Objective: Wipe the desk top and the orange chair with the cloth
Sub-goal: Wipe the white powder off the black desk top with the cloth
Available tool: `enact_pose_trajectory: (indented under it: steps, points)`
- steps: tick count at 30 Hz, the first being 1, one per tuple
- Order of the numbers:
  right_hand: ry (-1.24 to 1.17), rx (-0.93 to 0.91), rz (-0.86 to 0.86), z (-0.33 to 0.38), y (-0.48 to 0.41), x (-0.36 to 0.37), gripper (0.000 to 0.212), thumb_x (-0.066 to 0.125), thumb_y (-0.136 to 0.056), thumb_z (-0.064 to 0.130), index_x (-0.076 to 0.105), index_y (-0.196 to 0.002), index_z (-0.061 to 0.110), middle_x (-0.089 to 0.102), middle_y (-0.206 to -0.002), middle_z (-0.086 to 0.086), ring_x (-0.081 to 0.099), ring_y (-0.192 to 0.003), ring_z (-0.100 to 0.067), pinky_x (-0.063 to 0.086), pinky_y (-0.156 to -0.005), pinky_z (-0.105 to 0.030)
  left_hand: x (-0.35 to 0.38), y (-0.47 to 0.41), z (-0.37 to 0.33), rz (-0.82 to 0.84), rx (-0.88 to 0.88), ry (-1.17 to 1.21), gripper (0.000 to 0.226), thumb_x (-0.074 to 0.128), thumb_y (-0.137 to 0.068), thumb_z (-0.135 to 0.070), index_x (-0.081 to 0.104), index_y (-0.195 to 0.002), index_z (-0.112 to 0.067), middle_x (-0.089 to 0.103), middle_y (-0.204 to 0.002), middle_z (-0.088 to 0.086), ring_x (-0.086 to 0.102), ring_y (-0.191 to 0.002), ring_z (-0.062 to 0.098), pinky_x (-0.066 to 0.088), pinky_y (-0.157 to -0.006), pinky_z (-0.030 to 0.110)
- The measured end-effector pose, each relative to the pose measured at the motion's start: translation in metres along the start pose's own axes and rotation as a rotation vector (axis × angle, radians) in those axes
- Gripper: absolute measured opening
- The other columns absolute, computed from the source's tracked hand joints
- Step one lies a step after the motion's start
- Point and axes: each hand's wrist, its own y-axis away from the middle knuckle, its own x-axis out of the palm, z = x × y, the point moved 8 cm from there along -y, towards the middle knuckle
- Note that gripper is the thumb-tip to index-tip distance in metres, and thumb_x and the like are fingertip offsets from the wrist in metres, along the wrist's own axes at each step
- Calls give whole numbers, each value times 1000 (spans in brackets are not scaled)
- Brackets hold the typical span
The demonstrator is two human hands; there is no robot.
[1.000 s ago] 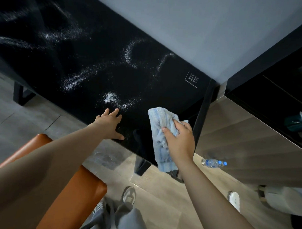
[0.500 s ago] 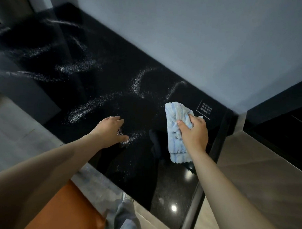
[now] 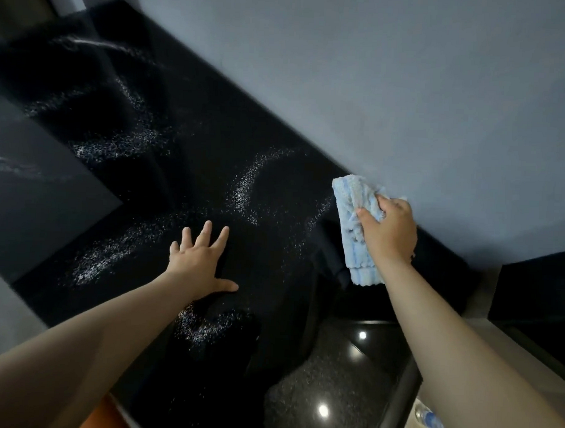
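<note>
Head view shows the black desk top (image 3: 188,121) strewn with trails of white powder (image 3: 243,187). The risk, as I judge it, is that a fast sweep with the bunched cloth (image 3: 352,203) could push grains off the front edge onto the floor or onto the orange chair (image 3: 110,416), of which only a sliver shows below that edge at the lower left. The left palm could also smear powder lying beside it. The right hand (image 3: 389,230) has its fingers and thumb curled tight round the light blue cloth, near the rear edge by the wall (image 3: 375,89). Whether the cloth's hanging end touches the surface I cannot tell. The left hand (image 3: 199,262) lies flat mid-surface with fingers spread wide, holding nothing.
</note>
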Motion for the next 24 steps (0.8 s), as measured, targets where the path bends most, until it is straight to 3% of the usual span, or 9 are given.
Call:
enact_pose_trajectory:
  steps: [3,9,19,24]
  points:
    - [25,-12,1,-2,-29,12,46,66,-85,40,60,-128,22,52,-127,-3,56,-109,-29,45,-85,-34,8,-9,0,32,-40,-24,128,67,-64,-73,-19,-149,-31,-33,-154,3,-19,-142,43,7,-115,59]
    - [66,-20,-20,-4,-74,28,41,66,-86,37,62,-124,21,53,-125,-6,54,-108,-29,36,-75,-27,17,-14,4,45,-40,26,128,66,-64,-73,-24,-147,-33,-42,-149,-1,-29,-139,40,0,-115,59]
    - [134,10,-8,-11,-103,62,37,64,-87,38,65,-119,20,49,-127,-6,49,-111,-30,40,-78,-30,19,-15,5,63,-48,55,130,66,-62,-73,-35,-134,-33,-48,-142,-7,-32,-138,38,-3,-114,59]
    - [224,22,49,-10,-96,82,47,57,-90,46,57,-131,23,47,-134,-7,45,-118,-33,41,-86,-37,19,-15,6,60,-48,59,131,67,-62,-73,-33,-136,-34,-47,-144,-6,-33,-138,38,-5,-114,59]
